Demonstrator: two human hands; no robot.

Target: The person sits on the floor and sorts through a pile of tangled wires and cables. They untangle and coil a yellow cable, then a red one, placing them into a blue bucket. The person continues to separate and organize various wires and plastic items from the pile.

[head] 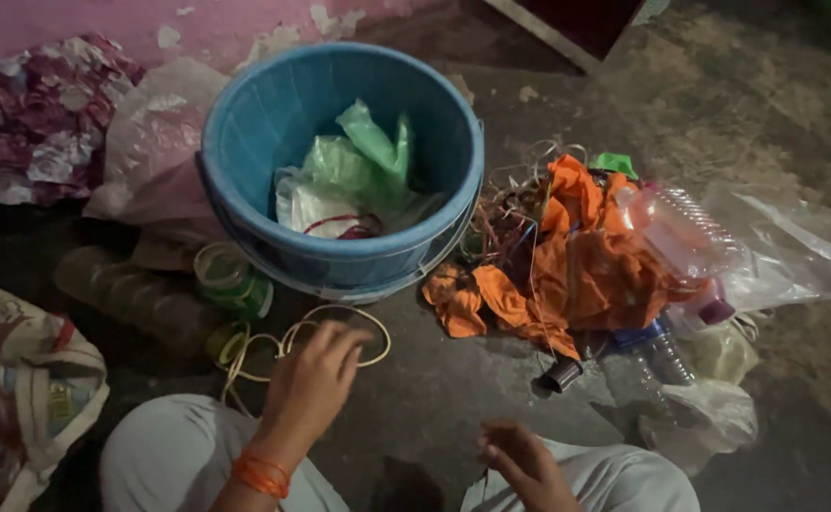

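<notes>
Left hand (313,377), fingers curled, touched a pale cord loop (340,334) lying on the floor before the blue tub (245,123); right hand (522,463) hovered half-open, holding nothing visible.

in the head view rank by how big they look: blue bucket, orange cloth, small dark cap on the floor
1. blue bucket
2. orange cloth, a crumpled heap whose spread is hard to judge
3. small dark cap, clearly smallest

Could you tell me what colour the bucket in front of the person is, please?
The bucket is blue, seen best in the head view.
</notes>
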